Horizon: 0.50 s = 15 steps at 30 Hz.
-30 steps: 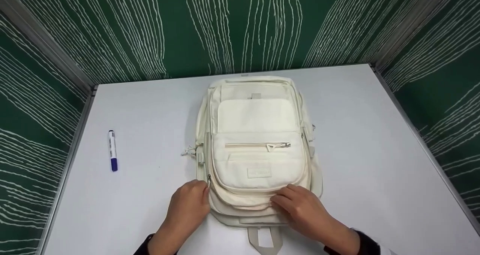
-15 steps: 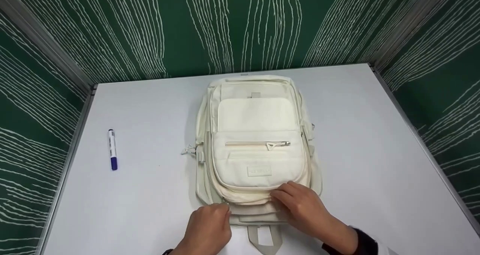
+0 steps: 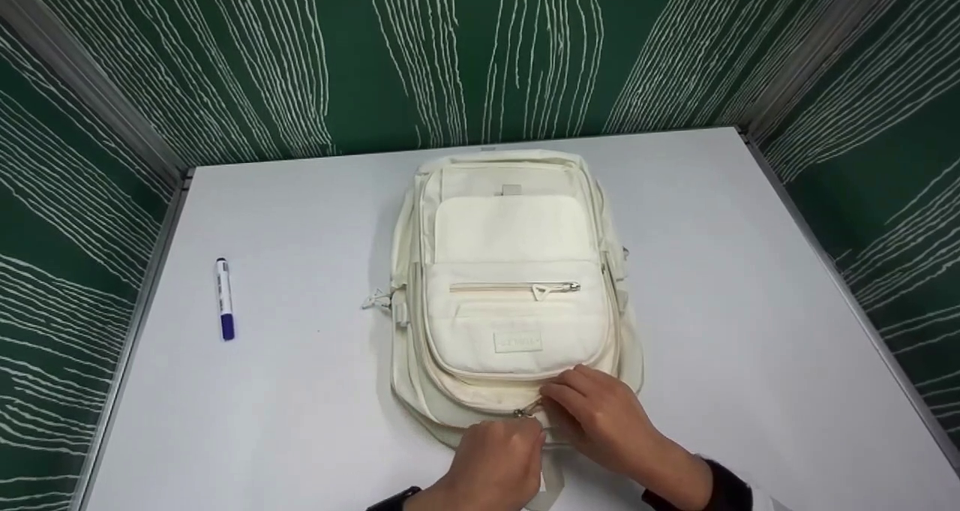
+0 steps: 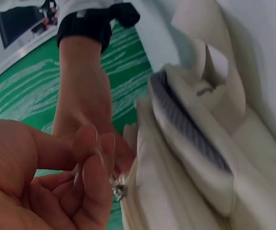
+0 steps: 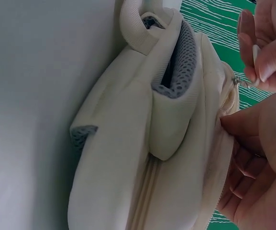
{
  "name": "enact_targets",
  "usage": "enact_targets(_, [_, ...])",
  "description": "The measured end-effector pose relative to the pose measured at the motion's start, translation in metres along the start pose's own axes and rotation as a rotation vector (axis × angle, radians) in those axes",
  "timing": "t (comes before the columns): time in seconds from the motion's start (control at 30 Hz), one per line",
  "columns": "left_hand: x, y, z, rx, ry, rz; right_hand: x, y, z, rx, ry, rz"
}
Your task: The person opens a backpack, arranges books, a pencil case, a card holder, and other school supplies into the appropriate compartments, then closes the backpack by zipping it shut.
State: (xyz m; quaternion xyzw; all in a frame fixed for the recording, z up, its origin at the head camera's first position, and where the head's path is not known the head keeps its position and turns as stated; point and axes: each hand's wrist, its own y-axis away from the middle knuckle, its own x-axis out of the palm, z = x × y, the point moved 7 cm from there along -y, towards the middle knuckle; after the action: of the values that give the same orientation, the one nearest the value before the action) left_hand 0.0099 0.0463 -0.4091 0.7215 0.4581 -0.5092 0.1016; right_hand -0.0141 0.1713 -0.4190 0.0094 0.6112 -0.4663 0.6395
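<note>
A cream backpack (image 3: 517,229) lies front side up on the white table, its top handle toward the person. My left hand (image 3: 499,458) is at the handle end, pinching a zipper pull (image 5: 256,62) between thumb and fingers. The pull hangs from a metal zipper slider (image 4: 119,190) on the curved front compartment's edge. Right beside it, my right hand (image 3: 600,413) grips the fabric edge of that compartment, thumb on one side and curled fingers on the other. Beyond the right hand, the zipper track (image 5: 219,189) shows parted from the front panel.
A white marker with a blue cap (image 3: 226,299) lies on the table (image 3: 300,406) left of the backpack. Green walls (image 3: 390,61) with white lines enclose the table's back and sides. A grey mesh-lined part (image 5: 183,62) of the backpack shows near its handle.
My left hand has moved the zipper pull from the backpack's left side around the near curve to the right, up to my right hand. The right hand has stayed in place.
</note>
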Motion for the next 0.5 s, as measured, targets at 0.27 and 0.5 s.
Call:
enact_targets(0.27, [-0.003,-0.003,-0.001,-0.007,0.168,-0.149,0.002,0.006,0.009,-0.075,-0.079,-0.048])
enact_targets(0.5, [-0.008,0.002,-0.004,0.050,0.205,-0.244,0.005,0.007,0.020,-0.127,-0.069,-0.139])
